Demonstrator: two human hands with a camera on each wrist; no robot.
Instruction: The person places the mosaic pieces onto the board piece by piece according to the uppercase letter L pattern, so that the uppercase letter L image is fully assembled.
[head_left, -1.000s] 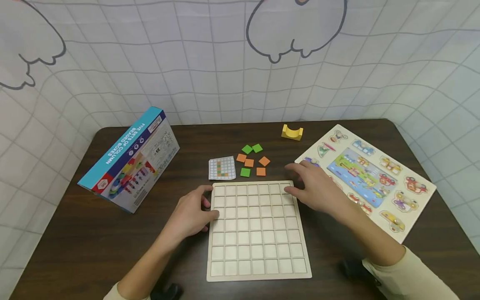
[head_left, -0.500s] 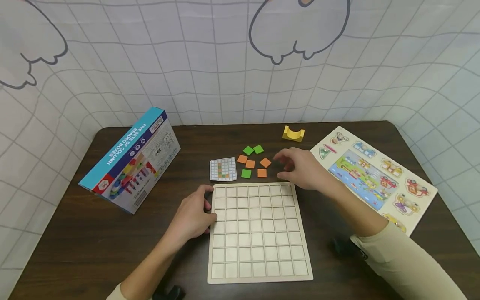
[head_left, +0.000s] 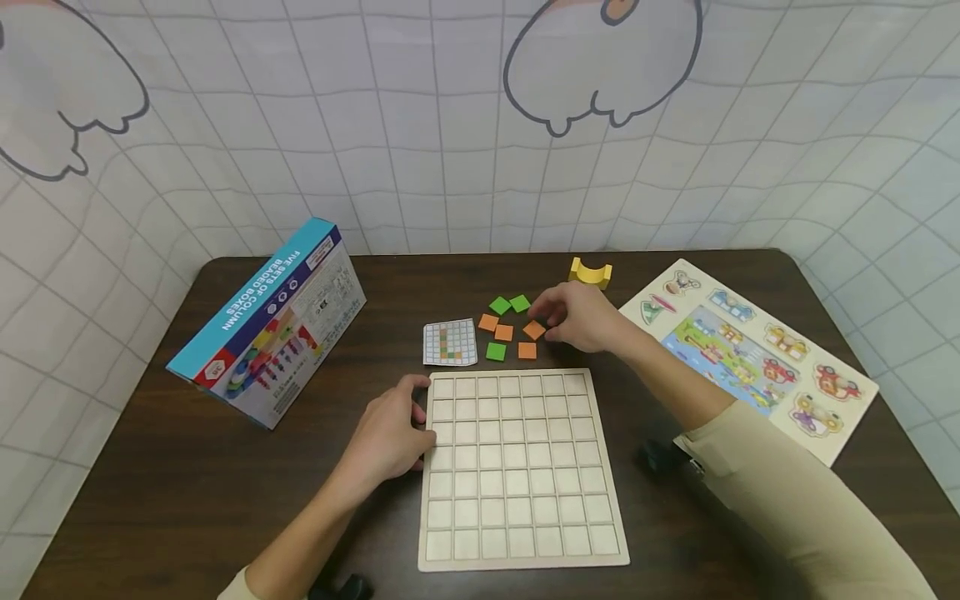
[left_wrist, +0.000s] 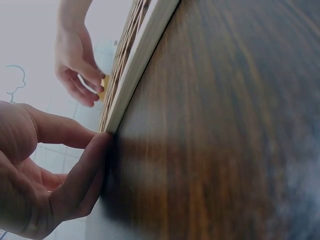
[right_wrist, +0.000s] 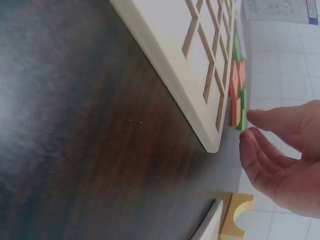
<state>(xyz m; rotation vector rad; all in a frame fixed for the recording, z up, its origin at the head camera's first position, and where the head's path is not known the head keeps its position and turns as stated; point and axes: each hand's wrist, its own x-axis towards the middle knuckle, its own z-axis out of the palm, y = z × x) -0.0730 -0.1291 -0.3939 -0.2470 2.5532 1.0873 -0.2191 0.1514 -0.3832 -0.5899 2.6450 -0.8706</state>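
Note:
A pale wooden grid board with square compartments lies flat on the dark table. My left hand holds its left edge near the far corner, the thumb over the rim; in the left wrist view thumb and finger meet at the board's edge. Beyond the board lie several small square tiles, among them an orange tile and a green tile. My right hand hovers by the rightmost orange tile, fingers loosely bent, with a gap between thumb and fingers in the right wrist view and nothing held.
Left of the tiles lies a small printed grid card. A blue-topped box stands at the left. A yellow arch block is behind my right hand, and a picture puzzle board lies at the right, partly under my forearm.
My right hand has moved off the board's far right corner, leftward and away from me to the tiles. My left hand stays at the board's left edge. The tiles look unmoved.

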